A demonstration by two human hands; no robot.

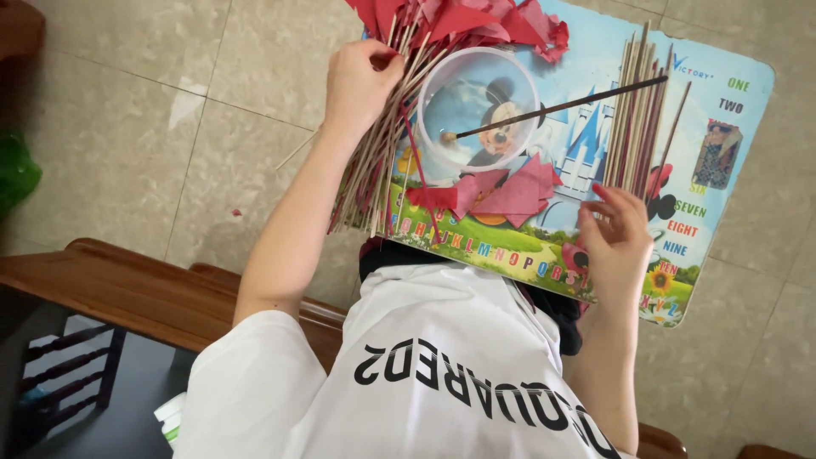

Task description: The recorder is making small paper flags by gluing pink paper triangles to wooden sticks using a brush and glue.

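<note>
Left hand (361, 85) is laid on a fanned bundle of thin bamboo sticks (374, 161) at the left edge of the counter (731, 93), fingers curled together over the upper part of the bundle, pressed on it; whether it is fully clamped cannot be told. Right hand (614, 231) is held at the lower end of a second stick bundle (637, 127) on the right side, fingers bent and slightly apart, tips touching or just beside the stick ends; no firm grip is seen. Sticks are judged light, stiff lengthwise but easily snapped, smooth and prone to roll or slip out singly; they are best taken as a bunch around the middle, not by the tips. Red paper pieces (510, 191) lie between the two bundles and more red paper (476, 19) is piled at the top edge; judged very light, soft, easily torn or creased, best pinched at a corner. A clear round plastic tub (480, 106) sits in the middle, with a dark stick (561, 106) resting across its rim. The counter top is covered by a bright printed cartoon picture: blue castle, green grass, a row of coloured letters along the near edge, a column of coloured words down the right edge. A small rectangular multicoloured packet (718, 153) lies near the right edge
</note>
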